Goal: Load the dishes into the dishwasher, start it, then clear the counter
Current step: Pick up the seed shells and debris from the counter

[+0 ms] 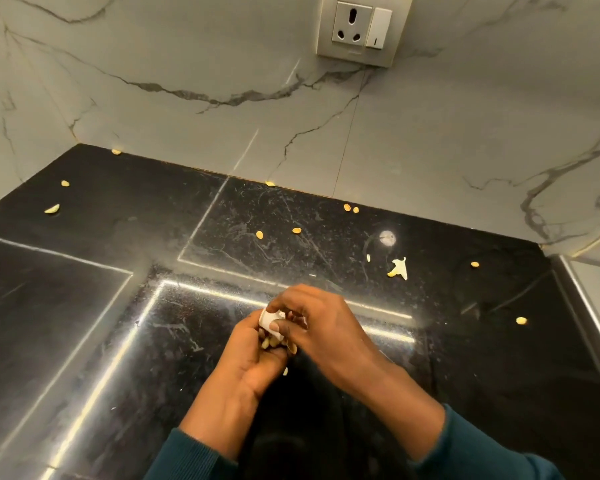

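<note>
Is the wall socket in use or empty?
Empty: the socket shows three bare holes with no plug. Whether its switch is on, cannot tell.

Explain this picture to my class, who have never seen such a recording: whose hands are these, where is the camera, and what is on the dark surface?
The one picture comes from a camera worn on a person's head, looking down at their own hands. No machine is involved. The black counter meets a marbled wall with a socket. Small yellow scraps lie scattered across the counter, and a pale torn piece lies to the right. The left hand is cupped around gathered scraps and something white; the right hand presses against it from above.
</note>
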`<state>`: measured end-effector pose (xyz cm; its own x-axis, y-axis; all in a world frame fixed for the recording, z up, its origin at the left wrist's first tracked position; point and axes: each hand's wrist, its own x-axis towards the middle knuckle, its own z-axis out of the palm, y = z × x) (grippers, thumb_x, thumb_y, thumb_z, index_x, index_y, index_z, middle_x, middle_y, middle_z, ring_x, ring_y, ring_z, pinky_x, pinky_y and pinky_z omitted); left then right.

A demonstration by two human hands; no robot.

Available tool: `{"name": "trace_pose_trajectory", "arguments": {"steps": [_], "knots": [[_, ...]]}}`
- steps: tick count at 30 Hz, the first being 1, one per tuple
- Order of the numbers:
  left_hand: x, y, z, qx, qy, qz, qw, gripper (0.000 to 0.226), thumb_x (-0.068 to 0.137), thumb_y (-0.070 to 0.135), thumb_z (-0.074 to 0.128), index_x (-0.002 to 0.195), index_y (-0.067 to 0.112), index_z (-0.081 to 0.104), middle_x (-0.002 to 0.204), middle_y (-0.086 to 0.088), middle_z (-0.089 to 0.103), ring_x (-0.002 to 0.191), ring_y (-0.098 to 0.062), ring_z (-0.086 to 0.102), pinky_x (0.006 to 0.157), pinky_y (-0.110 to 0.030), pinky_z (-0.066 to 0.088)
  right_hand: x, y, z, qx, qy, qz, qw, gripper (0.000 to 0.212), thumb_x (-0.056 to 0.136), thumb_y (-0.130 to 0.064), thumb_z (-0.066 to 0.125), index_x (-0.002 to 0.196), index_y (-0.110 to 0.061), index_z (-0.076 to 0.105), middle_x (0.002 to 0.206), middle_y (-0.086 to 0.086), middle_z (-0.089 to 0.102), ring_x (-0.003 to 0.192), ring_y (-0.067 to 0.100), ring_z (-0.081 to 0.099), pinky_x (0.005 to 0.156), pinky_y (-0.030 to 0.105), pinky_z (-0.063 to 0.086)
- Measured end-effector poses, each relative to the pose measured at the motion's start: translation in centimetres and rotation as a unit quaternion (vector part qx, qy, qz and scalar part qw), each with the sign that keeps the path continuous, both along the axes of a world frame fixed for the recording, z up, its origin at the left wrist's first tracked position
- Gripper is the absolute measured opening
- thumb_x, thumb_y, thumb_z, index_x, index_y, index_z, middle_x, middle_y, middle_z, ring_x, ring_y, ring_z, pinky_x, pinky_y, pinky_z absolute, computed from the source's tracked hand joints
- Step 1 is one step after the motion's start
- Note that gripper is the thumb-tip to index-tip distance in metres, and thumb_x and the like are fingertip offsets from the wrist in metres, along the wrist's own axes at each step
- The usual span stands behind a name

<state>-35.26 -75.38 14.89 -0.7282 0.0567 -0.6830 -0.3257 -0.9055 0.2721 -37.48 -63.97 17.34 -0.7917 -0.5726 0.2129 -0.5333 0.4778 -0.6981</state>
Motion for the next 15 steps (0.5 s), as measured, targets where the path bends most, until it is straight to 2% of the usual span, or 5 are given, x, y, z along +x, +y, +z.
{"name": "trace_pose_trajectory", "arguments": {"steps": [4, 6, 9, 12, 15], "knots": [[0.2, -1.3, -0.4, 0.051, 0.009, 0.044, 0.998, 0.018, 0.088, 0.004, 0.044, 0.079, -0.001, 0.058, 0.065, -0.013, 0.062, 0.061, -0.019, 0.061, 0.06, -0.028, 0.056, 0.1, 0.5, 0.3, -0.079, 0.015, -0.078, 0.994, 0.017, 0.086, -0.007, 0.069, 0.1, -0.017, 0.069, 0.095, -0.009, 0.064, 0.089, 0.004, 0.061, 0.077, 0.017, 0.049], [0.5, -2.0, -0.6, 0.066, 0.002, 0.082, 0.994, 0.02, 0.089, 0.007, 0.044, 0.081, -0.002, 0.06, 0.068, -0.015, 0.065, 0.07, -0.021, 0.061, 0.064, -0.029, 0.056, 0.4, 1.1, -0.7, -0.064, -0.006, -0.131, 0.989, 0.015, 0.087, -0.009, 0.069, 0.096, -0.02, 0.067, 0.09, -0.011, 0.062, 0.086, 0.005, 0.06, 0.073, 0.016, 0.048], [0.9, -3.2, -0.4, 0.057, 0.008, 0.123, 0.991, 0.025, 0.094, 0.011, 0.04, 0.082, 0.001, 0.06, 0.067, -0.013, 0.065, 0.069, -0.02, 0.062, 0.058, -0.026, 0.056, 1.6, 1.3, -4.1, 0.054, -0.057, -0.122, 0.989, 0.019, 0.086, -0.019, 0.07, 0.103, -0.026, 0.067, 0.097, -0.011, 0.061, 0.09, 0.004, 0.057, 0.079, 0.023, 0.048], [1.1, -3.7, -0.1, 0.043, 0.007, 0.138, 0.989, 0.025, 0.094, 0.01, 0.04, 0.08, 0.001, 0.059, 0.064, -0.012, 0.064, 0.065, -0.019, 0.062, 0.058, -0.025, 0.055, 3.3, 0.5, -7.3, 0.186, 0.001, -0.019, 0.982, 0.043, 0.085, -0.019, 0.068, 0.127, -0.026, 0.058, 0.125, -0.007, 0.055, 0.113, 0.014, 0.05, 0.087, 0.029, 0.05], [1.4, -3.8, 0.4, 0.036, 0.015, 0.146, 0.988, 0.026, 0.095, 0.012, 0.04, 0.08, 0.002, 0.059, 0.065, -0.011, 0.064, 0.069, -0.019, 0.061, 0.057, -0.025, 0.055, 4.0, 0.5, -7.7, 0.245, 0.079, 0.028, 0.966, 0.046, 0.082, -0.018, 0.071, 0.126, -0.023, 0.06, 0.127, -0.006, 0.056, 0.11, 0.015, 0.053, 0.07, 0.025, 0.052]]}}
